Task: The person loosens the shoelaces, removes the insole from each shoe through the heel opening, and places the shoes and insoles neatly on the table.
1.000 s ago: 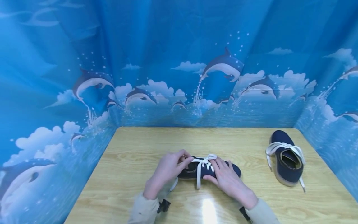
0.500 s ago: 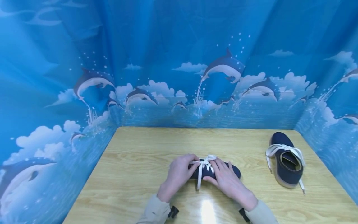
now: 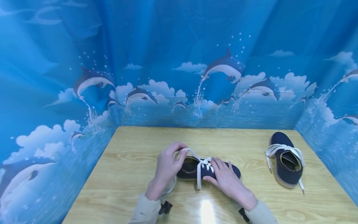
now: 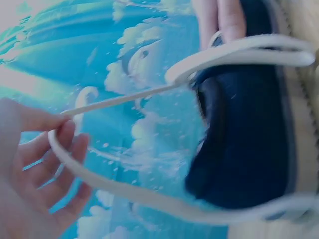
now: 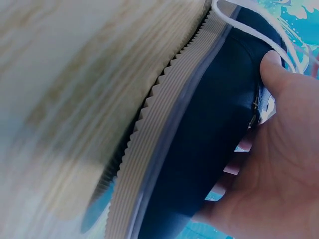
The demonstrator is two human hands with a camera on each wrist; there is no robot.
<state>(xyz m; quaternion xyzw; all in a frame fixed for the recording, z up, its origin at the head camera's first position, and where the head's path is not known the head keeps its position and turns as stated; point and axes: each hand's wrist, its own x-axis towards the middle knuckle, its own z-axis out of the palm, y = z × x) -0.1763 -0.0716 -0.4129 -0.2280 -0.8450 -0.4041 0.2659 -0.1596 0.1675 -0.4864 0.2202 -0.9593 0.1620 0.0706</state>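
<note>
A navy canvas sneaker [image 3: 187,170] with a pale sole lies on the wooden table, toe to the right. Its white shoelaces [image 3: 206,162] are tied at the eyelets, and one end hangs over the near side. My left hand [image 3: 169,161] pinches a lace between thumb and fingertips above the shoe's opening. In the left wrist view this white shoelace [image 4: 119,101] runs straight from knot to fingertips, then hangs in a long curve. My right hand [image 3: 227,180] holds the front of the sneaker, thumb on the near side and fingers across the top by the laces.
A second navy sneaker [image 3: 289,169] stands at the right of the table [image 3: 134,146], toe away, its white laces loose over both sides. A blue curtain [image 3: 156,109] with dolphins hangs behind the table and along its sides.
My left hand first moved right toward the knot, then back left and upward, drawing the pinched lace up from the shoe. My right hand has stayed in place.
</note>
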